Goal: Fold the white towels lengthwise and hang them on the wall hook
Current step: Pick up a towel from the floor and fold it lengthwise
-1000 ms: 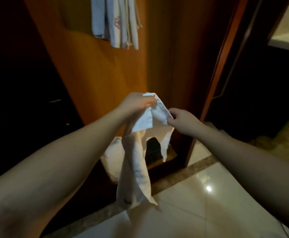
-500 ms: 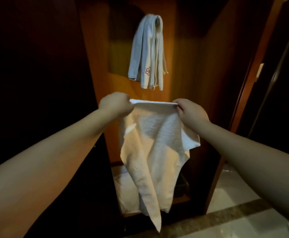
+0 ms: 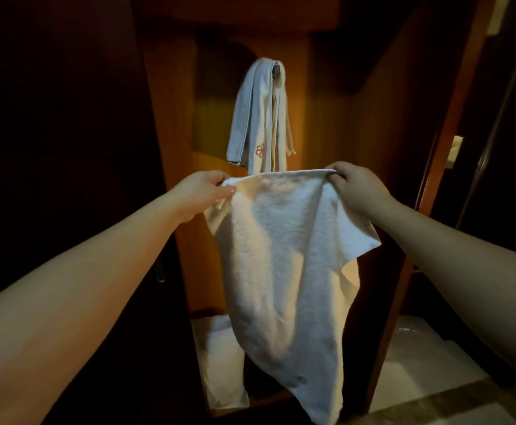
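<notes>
My left hand (image 3: 203,188) and right hand (image 3: 353,187) each pinch a top corner of a white towel (image 3: 281,265), held spread just below the wall hook (image 3: 276,68). I judge it not yet folded lengthwise. On the hook hang folded towels (image 3: 259,118), already done. Far below the hook lies more white cloth (image 3: 220,357), perhaps waiting.

White terry towel (image 3: 284,265) hanging between left hand (image 3: 203,191) and right hand (image 3: 353,187), before folded white towels (image 3: 261,118) draping over the metal wall hook (image 3: 276,69).
</notes>
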The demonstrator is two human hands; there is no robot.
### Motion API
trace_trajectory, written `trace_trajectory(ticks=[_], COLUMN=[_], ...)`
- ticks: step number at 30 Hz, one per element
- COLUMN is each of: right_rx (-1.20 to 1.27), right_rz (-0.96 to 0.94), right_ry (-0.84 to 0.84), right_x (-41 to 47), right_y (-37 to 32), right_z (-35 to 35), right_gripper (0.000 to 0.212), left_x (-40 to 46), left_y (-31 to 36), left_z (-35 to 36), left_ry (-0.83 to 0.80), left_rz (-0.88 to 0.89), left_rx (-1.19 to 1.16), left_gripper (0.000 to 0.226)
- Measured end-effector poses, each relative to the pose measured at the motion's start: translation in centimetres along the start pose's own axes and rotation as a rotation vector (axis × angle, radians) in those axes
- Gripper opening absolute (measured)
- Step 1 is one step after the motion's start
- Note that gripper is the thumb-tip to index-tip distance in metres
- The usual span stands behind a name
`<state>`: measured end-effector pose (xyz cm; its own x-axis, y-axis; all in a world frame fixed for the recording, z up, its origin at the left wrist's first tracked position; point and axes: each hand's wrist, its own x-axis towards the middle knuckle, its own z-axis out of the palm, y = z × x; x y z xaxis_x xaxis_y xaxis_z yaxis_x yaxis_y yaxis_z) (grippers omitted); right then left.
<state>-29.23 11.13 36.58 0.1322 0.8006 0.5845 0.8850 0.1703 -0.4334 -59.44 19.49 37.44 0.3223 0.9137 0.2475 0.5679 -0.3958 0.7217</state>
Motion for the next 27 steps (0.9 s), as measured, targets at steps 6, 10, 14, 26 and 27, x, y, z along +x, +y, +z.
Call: trace_trajectory(ticks=[6, 10, 14, 26, 27], right_rx=[-0.098, -0.489, -0.556, -0.323, -0.276], right_rz=[0.021, -0.012, 0.098, 0.246, 0.265], right_ry=[0.011, -0.047, -0.107, -0.216, -0.263], right_x=[1.0, 0.4, -0.8, -0.3, -0.6], right_y=[0.4, 1.6, 4.1, 5.3, 4.9], right_z=[-0.8, -1.1, -0.9, -2.1, -2.0], right_gripper=[0.023, 0.021, 0.018, 0.047, 0.042], left_x=[0.6, 0.7, 0.8, -1.4, -1.6], left_y=[1.5, 1.6, 1.6, -2.0, -2.1], left_z=[2.0, 0.9, -1.0, -2.1, -1.4], left_ry=[0.073, 0.193, 0.226, 0.103, 0.098], left_rz=[0.052, 0.147, 0.151, -0.225, -0.257], left_rx=[0.293, 0.466, 0.411, -0.793, -0.874], left_gripper=[0.023, 0.038, 0.018, 0.014, 0.014])
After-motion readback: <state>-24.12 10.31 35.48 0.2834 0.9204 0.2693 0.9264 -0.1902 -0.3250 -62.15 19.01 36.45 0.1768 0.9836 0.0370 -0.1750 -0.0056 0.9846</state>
